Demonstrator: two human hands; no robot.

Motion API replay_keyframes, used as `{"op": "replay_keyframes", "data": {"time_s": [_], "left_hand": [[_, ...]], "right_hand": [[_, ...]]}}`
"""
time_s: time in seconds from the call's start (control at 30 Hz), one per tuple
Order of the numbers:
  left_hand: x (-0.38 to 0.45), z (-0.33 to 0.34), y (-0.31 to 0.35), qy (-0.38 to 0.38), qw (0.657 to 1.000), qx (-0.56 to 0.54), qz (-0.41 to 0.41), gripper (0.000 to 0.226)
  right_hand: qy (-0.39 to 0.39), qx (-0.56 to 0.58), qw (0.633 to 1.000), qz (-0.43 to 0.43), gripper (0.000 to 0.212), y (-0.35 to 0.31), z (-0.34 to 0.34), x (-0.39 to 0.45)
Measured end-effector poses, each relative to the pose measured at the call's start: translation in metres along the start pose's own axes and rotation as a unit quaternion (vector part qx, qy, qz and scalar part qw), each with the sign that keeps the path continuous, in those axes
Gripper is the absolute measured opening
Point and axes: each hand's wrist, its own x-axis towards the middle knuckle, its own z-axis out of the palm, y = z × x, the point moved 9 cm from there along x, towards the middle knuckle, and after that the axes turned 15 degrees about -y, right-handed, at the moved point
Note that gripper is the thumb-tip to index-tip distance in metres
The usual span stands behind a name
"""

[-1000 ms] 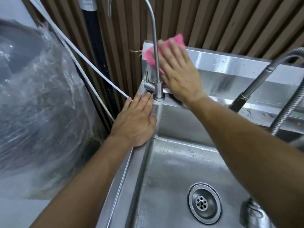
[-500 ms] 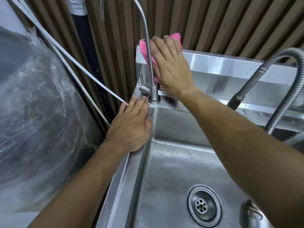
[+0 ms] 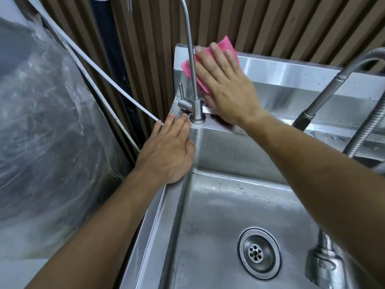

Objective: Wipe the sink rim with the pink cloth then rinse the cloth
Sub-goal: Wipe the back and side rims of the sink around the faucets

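Note:
My right hand (image 3: 227,88) presses the pink cloth (image 3: 226,45) flat against the steel backsplash at the sink's far left corner, just behind the thin faucet. Most of the cloth is hidden under my palm and fingers. My left hand (image 3: 168,151) lies flat, fingers together and empty, on the left sink rim (image 3: 152,222), its fingertips touching the base of the thin faucet (image 3: 196,109). The basin with its round drain (image 3: 258,253) lies below my arms and is wet with droplets.
A flexible spring-hose faucet (image 3: 352,63) arches over the sink at right, its spray head (image 3: 325,265) low in the basin. A white cable (image 3: 104,74) runs diagonally to the sink's corner. A large plastic-wrapped object (image 3: 45,126) fills the left. Ribbed wooden wall behind.
My right hand with the cloth has shifted slightly across the backsplash corner, staying behind the thin faucet. My left hand has kept its place on the rim.

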Motion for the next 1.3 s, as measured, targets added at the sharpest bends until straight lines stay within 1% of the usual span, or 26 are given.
{"op": "replay_keyframes", "data": {"time_s": [0.03, 0.1, 0.13, 0.2, 0.23, 0.3, 0.33, 0.4, 0.43, 0.47, 0.5, 0.57, 0.6, 0.63, 0.7, 0.73, 0.83, 0.9, 0.97, 1.03, 1.07, 1.1, 1.17, 1.2, 1.23, 1.3], "left_hand": [[0.000, 0.000, 0.000, -0.001, 1.000, -0.001, 0.000, 0.076], [0.000, 0.000, -0.001, 0.001, 1.000, -0.004, 0.000, 0.075], [0.000, 0.000, -0.001, 0.003, 1.000, -0.004, -0.001, 0.075], [0.000, 0.000, -0.001, 0.007, 1.000, -0.005, -0.003, 0.075], [0.001, 0.001, -0.002, 0.009, 1.000, -0.006, -0.006, 0.075], [0.001, 0.001, -0.002, 0.012, 1.000, -0.011, -0.009, 0.075], [0.001, 0.001, -0.002, 0.012, 1.000, -0.011, -0.010, 0.075], [0.000, 0.002, -0.001, 0.012, 1.000, -0.001, -0.013, 0.075], [0.000, 0.002, -0.001, 0.013, 1.000, 0.004, -0.014, 0.075], [0.001, 0.003, -0.001, 0.013, 1.000, 0.007, -0.014, 0.075], [0.001, 0.003, -0.001, 0.012, 1.000, 0.009, -0.013, 0.074], [0.000, 0.002, -0.001, 0.012, 1.000, 0.013, -0.013, 0.074], [0.000, 0.002, -0.001, 0.014, 1.000, 0.016, -0.014, 0.074], [0.000, 0.002, 0.000, 0.015, 1.000, 0.019, -0.016, 0.074], [-0.001, 0.002, 0.000, 0.013, 0.999, 0.024, -0.019, 0.074], [-0.001, 0.002, 0.000, 0.013, 0.999, 0.024, -0.018, 0.074], [-0.003, 0.001, 0.001, 0.010, 0.999, 0.033, -0.011, 0.074], [-0.005, 0.000, 0.005, 0.011, 0.999, 0.045, -0.001, 0.073], [-0.006, 0.000, 0.007, 0.010, 0.999, 0.044, 0.002, 0.073], [-0.005, 0.000, 0.007, 0.010, 0.999, 0.039, -0.002, 0.073], [-0.004, 0.000, 0.007, 0.012, 0.999, 0.040, -0.004, 0.074], [-0.004, 0.000, 0.006, 0.017, 0.999, 0.043, -0.006, 0.075], [-0.004, 0.000, 0.005, 0.021, 0.999, 0.042, -0.006, 0.075], [-0.003, 0.001, 0.005, 0.018, 0.999, 0.038, -0.004, 0.074], [-0.003, 0.002, 0.005, 0.014, 0.999, 0.034, -0.001, 0.073], [-0.003, 0.001, 0.004, 0.010, 0.999, 0.031, 0.000, 0.072]], "right_hand": [[-0.006, -0.005, 1.000, -0.003, 0.061, 0.005, -0.002, -0.003], [-0.002, 0.028, 0.999, 0.031, 0.064, 0.024, -0.006, -0.014], [0.004, 0.083, 0.994, 0.065, 0.069, 0.039, -0.011, -0.021], [0.018, 0.246, 0.960, 0.131, 0.072, 0.063, -0.020, -0.040], [0.016, 0.310, 0.942, 0.129, 0.068, 0.058, -0.025, -0.047], [-0.040, 0.363, 0.928, 0.072, 0.060, 0.022, -0.023, -0.052], [-0.089, 0.359, 0.928, 0.053, 0.059, -0.001, -0.011, -0.053], [-0.191, 0.314, 0.927, 0.078, 0.067, -0.030, 0.025, -0.058], [-0.214, 0.290, 0.927, 0.103, 0.069, -0.034, 0.040, -0.061], [-0.220, 0.269, 0.930, 0.124, 0.069, -0.033, 0.046, -0.063], [-0.208, 0.249, 0.936, 0.139, 0.068, -0.031, 0.045, -0.066], [-0.132, 0.220, 0.952, 0.168, 0.064, -0.024, 0.029, -0.074], [-0.098, 0.216, 0.958, 0.163, 0.062, -0.024, 0.022, -0.078], [-0.087, 0.213, 0.964, 0.136, 0.062, -0.030, 0.020, -0.077], [-0.107, 0.203, 0.970, 0.080, 0.063, -0.048, 0.025, -0.072], [-0.110, 0.209, 0.968, 0.081, 0.062, -0.049, 0.025, -0.069], [-0.109, 0.221, 0.961, 0.125, 0.058, -0.038, 0.029, -0.081], [-0.101, 0.200, 0.958, 0.181, 0.056, -0.023, 0.032, -0.103], [-0.119, 0.194, 0.941, 0.253, 0.056, -0.015, 0.034, -0.108], [-0.151, 0.238, 0.914, 0.293, 0.060, -0.027, 0.039, -0.090], [-0.167, 0.263, 0.908, 0.279, 0.062, -0.039, 0.039, -0.077], [-0.170, 0.277, 0.912, 0.249, 0.062, -0.050, 0.038, -0.066], [-0.161, 0.278, 0.928, 0.186, 0.059, -0.053, 0.034, -0.065], [-0.155, 0.264, 0.936, 0.174, 0.058, -0.044, 0.034, -0.075], [-0.151, 0.243, 0.942, 0.177, 0.058, -0.031, 0.035, -0.089], [-0.149, 0.218, 0.937, 0.231, 0.058, -0.004, 0.038, -0.121]]}}
